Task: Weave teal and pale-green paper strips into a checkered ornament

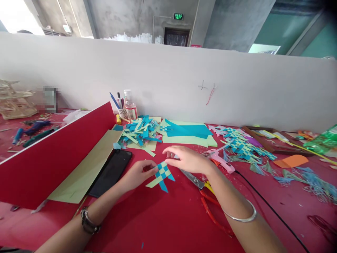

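Note:
My left hand (140,174) pinches a woven paper fish (162,171) by its left side, between thumb and fingers. The fish is a small blue and pale-green checkered weave with loose strip ends pointing down. My right hand (186,160) is just above and right of it, fingers curved and apart, with no object seen in them. Its thumb tip is close to the fish's top edge; I cannot tell if they touch. Under my right forearm lie scissors (195,180) with red and yellow handles, partly hidden. Beyond my right wrist rests a pink glue gun (222,161).
Cut paper strips (142,131) are heaped behind my hands, beside blue and green sheets (188,131). Finished woven pieces with tassels (242,146) lie right. A black phone (110,174) is left, near a red divider (65,158). A bottle (130,105) stands at the back.

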Demonstrator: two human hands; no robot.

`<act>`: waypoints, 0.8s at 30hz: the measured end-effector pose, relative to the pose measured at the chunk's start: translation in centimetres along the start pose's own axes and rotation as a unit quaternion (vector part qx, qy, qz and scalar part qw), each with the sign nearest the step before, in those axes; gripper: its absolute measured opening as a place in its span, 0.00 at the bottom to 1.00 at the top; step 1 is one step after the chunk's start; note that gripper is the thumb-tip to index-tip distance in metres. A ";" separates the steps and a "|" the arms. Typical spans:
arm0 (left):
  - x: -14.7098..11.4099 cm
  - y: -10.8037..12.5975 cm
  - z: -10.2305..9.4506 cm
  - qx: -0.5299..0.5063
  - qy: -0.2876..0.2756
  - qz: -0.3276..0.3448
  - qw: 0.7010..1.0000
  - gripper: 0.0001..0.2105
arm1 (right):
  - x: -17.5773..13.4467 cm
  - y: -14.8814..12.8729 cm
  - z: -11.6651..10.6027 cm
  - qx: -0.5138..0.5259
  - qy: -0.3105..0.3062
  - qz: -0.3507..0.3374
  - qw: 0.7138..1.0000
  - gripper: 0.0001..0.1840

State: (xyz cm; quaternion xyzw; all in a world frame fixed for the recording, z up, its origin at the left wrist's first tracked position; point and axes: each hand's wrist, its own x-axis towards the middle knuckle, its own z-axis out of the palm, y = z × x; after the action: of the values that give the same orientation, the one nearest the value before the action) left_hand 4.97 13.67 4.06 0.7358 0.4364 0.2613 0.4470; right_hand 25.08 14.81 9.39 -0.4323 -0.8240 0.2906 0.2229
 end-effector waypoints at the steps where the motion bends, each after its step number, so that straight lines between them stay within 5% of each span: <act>1: -0.1 0.3 0.0 -0.024 0.008 -0.004 1.000 0.14 | 0.1 0.1 0.2 0.008 -0.014 0.002 1.000 0.11; 8: -0.4 0.1 0.2 -0.029 0.004 0.015 0.999 0.11 | 0.5 -0.3 0.0 0.007 -0.042 -0.007 0.999 0.11; 16: -0.5 -1.4 1.8 0.252 -0.063 0.109 0.959 0.10 | 0.2 2.8 -4.0 0.041 0.058 0.077 0.994 0.10; 24: -0.4 -2.3 1.5 0.314 -0.082 0.169 0.930 0.09 | 7.9 7.6 -6.6 -0.163 0.054 0.126 0.977 0.10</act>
State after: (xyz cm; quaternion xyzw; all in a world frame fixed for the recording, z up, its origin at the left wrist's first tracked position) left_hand 5.05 13.17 1.36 0.9205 0.3270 0.1216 0.1761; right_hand 29.43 26.85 10.06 -0.5779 -0.7862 0.1546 0.1550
